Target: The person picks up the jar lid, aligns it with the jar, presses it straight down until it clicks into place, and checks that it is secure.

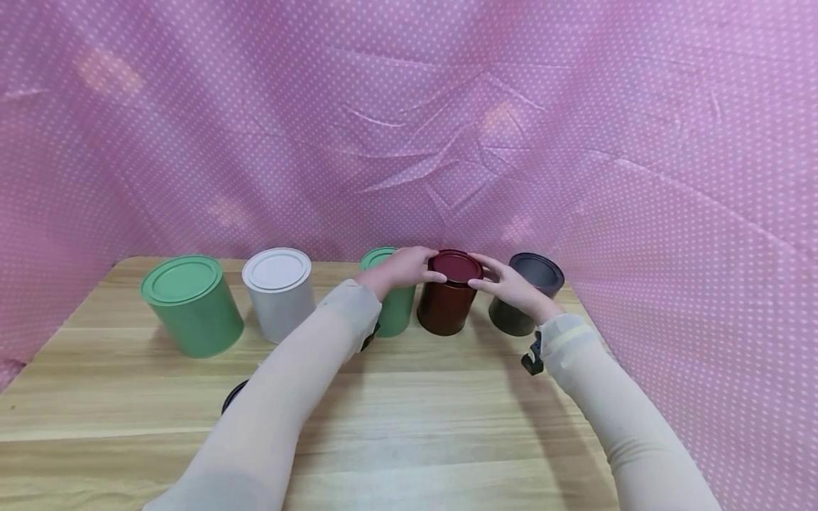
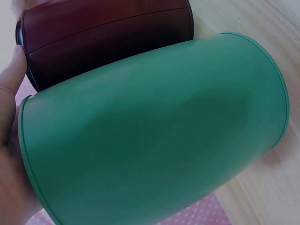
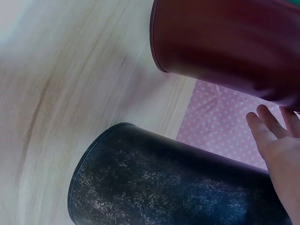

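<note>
A dark red can point(image 1: 445, 309) with a recessed lid point(image 1: 455, 267) stands upright between my two hands. My left hand point(image 1: 404, 270) holds its left rim with thumb and forefinger spread around the edge. On the opposite rim, my right hand point(image 1: 511, 286) holds it the same way; its other fingers point(image 3: 265, 124) are splayed beside the can. A tall green can point(image 1: 397, 312) stands just left of the red one, partly covered by my left hand and wrist. To the right is a mottled black can point(image 3: 154, 183), overlapped by my right hand in the head view.
Farther left on the wooden table point(image 1: 434, 426) stand a white can point(image 1: 281, 305) and a wider green can point(image 1: 201, 316). A dark round rim point(image 1: 233, 394) shows from under my left forearm. Pink dotted cloth point(image 1: 409, 128) hangs behind and along both sides.
</note>
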### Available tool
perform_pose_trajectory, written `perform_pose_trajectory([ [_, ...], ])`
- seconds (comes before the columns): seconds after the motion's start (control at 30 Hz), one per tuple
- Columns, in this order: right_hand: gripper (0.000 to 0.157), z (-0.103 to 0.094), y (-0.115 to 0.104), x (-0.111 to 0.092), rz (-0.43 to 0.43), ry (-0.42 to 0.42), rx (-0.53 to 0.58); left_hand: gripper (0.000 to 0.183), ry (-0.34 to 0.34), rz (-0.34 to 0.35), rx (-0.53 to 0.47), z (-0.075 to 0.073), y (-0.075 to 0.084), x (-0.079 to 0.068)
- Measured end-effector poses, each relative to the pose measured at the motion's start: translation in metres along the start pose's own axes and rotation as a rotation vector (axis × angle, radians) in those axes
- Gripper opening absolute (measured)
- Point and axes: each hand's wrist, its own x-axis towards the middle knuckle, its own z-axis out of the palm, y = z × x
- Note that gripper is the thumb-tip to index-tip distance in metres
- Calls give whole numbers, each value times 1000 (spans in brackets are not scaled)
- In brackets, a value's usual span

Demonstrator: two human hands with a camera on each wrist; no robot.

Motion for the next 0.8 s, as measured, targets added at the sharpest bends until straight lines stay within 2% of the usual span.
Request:
perform_pose_trajectory([
  [0.4,69,-3,-1,-5,49,-16,-58,54,3,8,2,1,2,-2],
  [0.8,71,-5,-4,-11,80,-21,-80,69,3,-79,-67,7,6,-6],
])
